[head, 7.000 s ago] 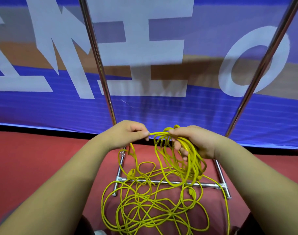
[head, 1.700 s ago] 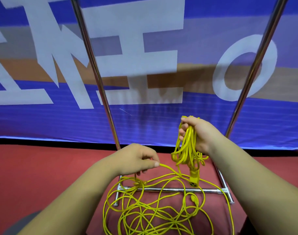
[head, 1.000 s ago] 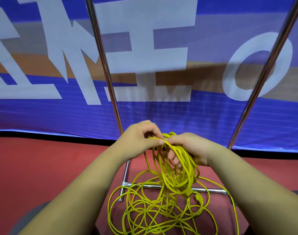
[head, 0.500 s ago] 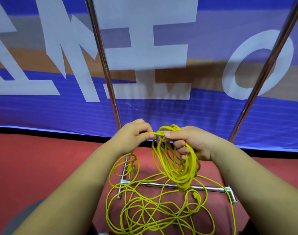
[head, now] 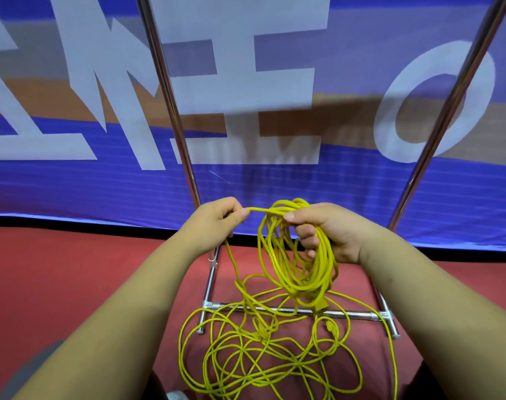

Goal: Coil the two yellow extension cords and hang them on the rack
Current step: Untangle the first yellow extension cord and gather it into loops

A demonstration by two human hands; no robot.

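Nearest, at the bottom edge: a loose tangle of thin yellow cord [head: 260, 356], round in section, sprawled in overlapping loops over the red floor [head: 73, 284], smooth and matte. Just beyond, crossed by several strands: the rack's chrome base bar [head: 297, 311], a slim shiny tube with short feet at both ends. Above that, hanging clear of the floor: a gathered coil [head: 300, 272] of long narrow loops, a yellow plug [head: 321, 303] at its lowest point. Through the top of the coil, the right hand [head: 332, 232], grip curled round the bundle, thumb on top. Just beside it, the left hand [head: 214, 223], grip narrow, pinching one strand drawn straight across to the coil. Farther back, two polished posts [head: 171, 111] rising and leaning apart, open room between them. Behind everything, a blue banner [head: 274, 192] with big white letters and a black strip along its foot.
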